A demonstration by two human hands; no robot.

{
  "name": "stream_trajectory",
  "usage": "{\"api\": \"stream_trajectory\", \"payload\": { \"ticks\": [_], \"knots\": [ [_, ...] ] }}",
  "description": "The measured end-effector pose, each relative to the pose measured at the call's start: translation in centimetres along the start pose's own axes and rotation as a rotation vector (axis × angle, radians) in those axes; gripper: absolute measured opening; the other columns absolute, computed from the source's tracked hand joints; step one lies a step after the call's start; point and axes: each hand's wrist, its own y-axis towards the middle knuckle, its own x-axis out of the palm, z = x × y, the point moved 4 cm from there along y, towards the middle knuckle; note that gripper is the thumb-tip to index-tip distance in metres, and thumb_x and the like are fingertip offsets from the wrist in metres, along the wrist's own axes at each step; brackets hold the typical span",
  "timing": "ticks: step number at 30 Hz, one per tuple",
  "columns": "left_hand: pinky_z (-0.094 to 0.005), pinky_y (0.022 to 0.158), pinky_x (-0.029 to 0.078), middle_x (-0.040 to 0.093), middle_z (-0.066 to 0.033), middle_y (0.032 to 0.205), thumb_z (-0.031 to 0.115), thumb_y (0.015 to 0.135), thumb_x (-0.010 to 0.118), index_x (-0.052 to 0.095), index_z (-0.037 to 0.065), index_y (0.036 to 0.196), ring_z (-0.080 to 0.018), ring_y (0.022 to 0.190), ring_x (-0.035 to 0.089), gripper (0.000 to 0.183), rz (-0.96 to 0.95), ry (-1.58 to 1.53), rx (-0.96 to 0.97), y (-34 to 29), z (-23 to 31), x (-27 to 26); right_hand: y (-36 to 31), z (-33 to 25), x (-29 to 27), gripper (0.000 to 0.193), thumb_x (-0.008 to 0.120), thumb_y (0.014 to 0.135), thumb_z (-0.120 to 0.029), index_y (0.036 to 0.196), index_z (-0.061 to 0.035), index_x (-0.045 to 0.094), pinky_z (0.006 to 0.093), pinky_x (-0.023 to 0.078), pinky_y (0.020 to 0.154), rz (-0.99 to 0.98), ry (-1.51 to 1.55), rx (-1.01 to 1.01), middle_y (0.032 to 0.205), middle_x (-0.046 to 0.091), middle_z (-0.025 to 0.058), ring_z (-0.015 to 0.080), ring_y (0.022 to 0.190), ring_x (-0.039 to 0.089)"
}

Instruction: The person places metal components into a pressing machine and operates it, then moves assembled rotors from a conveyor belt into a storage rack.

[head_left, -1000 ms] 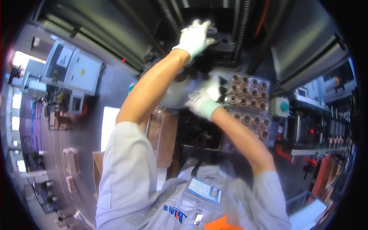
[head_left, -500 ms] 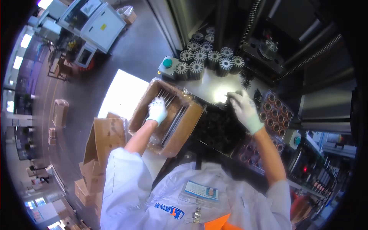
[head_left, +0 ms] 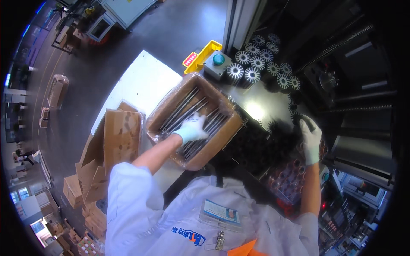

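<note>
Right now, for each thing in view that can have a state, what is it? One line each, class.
Long carton: open, partly filled
Metal rods: lying in the carton
Left hand: gloved, over the rods, grip unclear
Right hand: gloved, fingers bent, grip unclear
Slotted cylinders: standing upright, grouped
Cardboard box: flaps open
Green button: pressed or not, cannot tell

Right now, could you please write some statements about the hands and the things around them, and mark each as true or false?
1. The left hand is inside the cardboard box. True.
2. The right hand is inside it too. False: it is outside, to the right.
3. Metal rods lie in this box. True.
4. The slotted cylinders stand among the rods. False: they stand on the metal surface.
5. Both hands wear white gloves. True.
</note>
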Motion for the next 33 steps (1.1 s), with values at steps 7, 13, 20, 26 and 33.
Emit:
{"api": "stream_trajectory", "payload": {
  "ticks": [7,13,20,26,33],
  "knots": [
    [-0.0438,0.106,0.045,0.049,-0.0268,0.138,0.032,0.066,0.083,0.042,0.000,0.142,-0.0394,0.129,0.052,0.092,-0.244,-0.078,0.186,-1.1,-0.3,0.6,0.4,-0.1,0.9,0.027,0.065,0.096,-0.011,0.117,0.0052,0.069,0.0263,0.052,0.089,-0.001,0.045,-0.007,0.105,0.072,0.0060,0.0107,0.095,0.065],
    [-0.0502,0.097,0.049,0.051,-0.0233,0.131,0.030,0.070,0.080,0.042,0.002,0.138,-0.0416,0.121,0.056,0.082,0.018,0.268,-0.069,-1.1,0.8,1.8,-0.2,0.4,-1.0,0.026,0.066,0.096,-0.013,0.115,0.0046,0.070,0.0264,0.051,0.088,0.073,-0.024,-0.066,0.104,0.072,0.0061,0.0114,0.095,0.065],
    [-0.0423,0.107,0.044,0.060,-0.0262,0.133,0.036,0.077,0.080,0.055,-0.003,0.136,-0.0388,0.124,0.057,0.075,0.156,-0.048,-0.053,0.3,-7.4,-0.2,2.9,-2.9,-4.3,0.029,0.062,0.097,-0.013,0.119,0.0045,0.067,0.0296,0.050,0.090,0.176,-0.184,-0.294,0.107,0.072,0.0107,0.0159,0.098,0.066],
    [-0.0280,0.078,0.049,0.065,-0.0039,0.094,0.014,0.093,0.066,0.064,0.000,0.115,-0.0109,0.087,0.058,0.027,0.221,-0.597,0.047,-2.2,-9.1,-1.5,10.5,-6.1,-8.9,0.033,0.062,0.094,-0.004,0.127,0.0003,0.065,0.0241,0.054,0.072,0.346,0.142,-0.290,0.095,0.070,0.0049,0.0081,0.080,0.063],
    [-0.0203,0.060,0.042,0.056,0.0074,0.078,0.021,0.098,0.068,0.064,0.007,0.105,-0.0026,0.067,0.048,0.016,0.183,-0.677,0.080,-5.1,-7.9,-0.5,17.1,-4.9,-11.6,0.032,0.060,0.088,-0.006,0.118,-0.0014,0.072,0.0255,0.048,0.060,0.189,0.028,-0.117,0.090,0.073,0.0056,0.0087,0.067,0.060]
  ]
}}
